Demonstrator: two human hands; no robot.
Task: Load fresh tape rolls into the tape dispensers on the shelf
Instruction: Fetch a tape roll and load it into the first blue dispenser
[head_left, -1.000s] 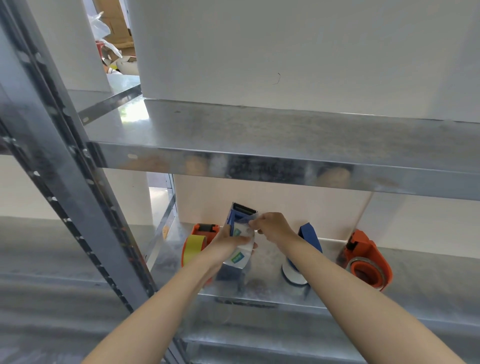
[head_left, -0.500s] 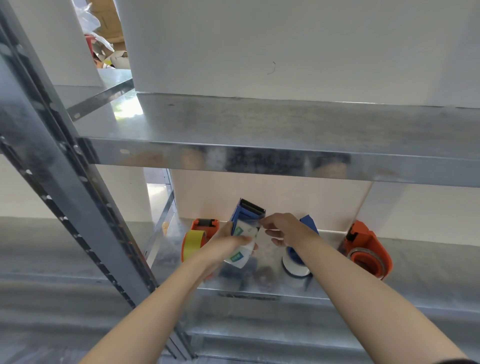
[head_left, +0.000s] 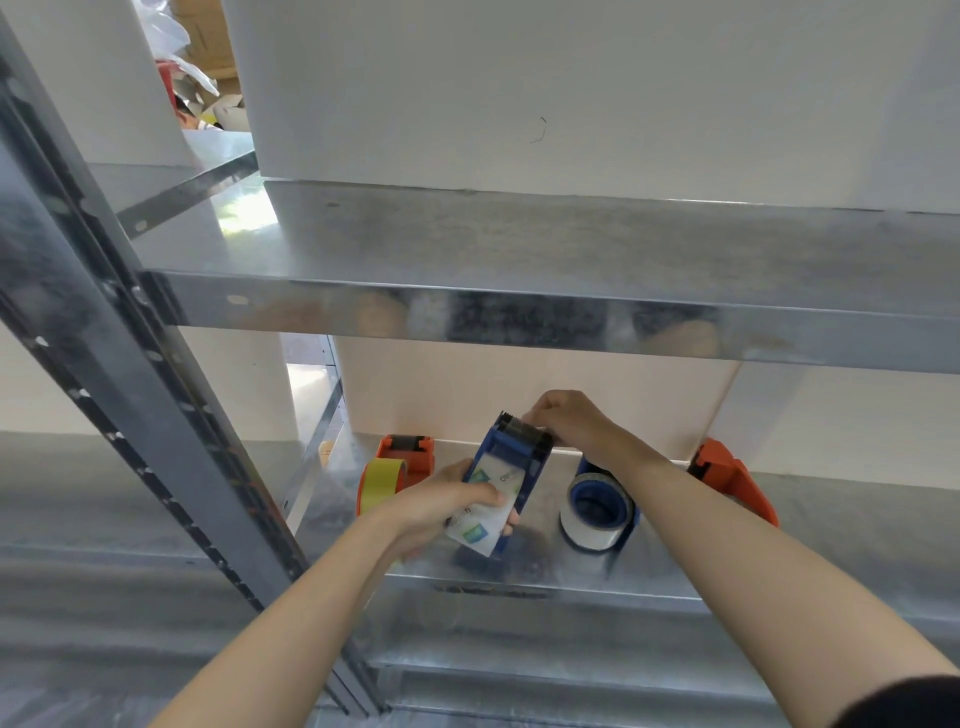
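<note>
My left hand (head_left: 439, 508) grips a blue tape dispenser (head_left: 514, 460) that carries a white printed tape roll (head_left: 480, 519), held just above the lower metal shelf (head_left: 675, 582). Fingers of my right hand (head_left: 569, 422) pinch at the dispenser's toothed cutter end, where the tape's loose end lies. To the left on the shelf stands an orange dispenser with a yellow roll (head_left: 384, 480). A second blue dispenser with a white roll (head_left: 597, 512) sits right of centre, partly behind my right wrist. Another orange dispenser (head_left: 730, 480) stands at the right.
An upper metal shelf (head_left: 519, 312) overhangs the work area, with a large white box (head_left: 571, 93) on it. A perforated steel upright (head_left: 156, 415) runs diagonally at the left. A cardboard panel backs the lower shelf. Clutter shows at the top left.
My right hand moved from the tape roll's face up to the cutter end of the blue dispenser. My left hand tilted the dispenser and kept its grip.
</note>
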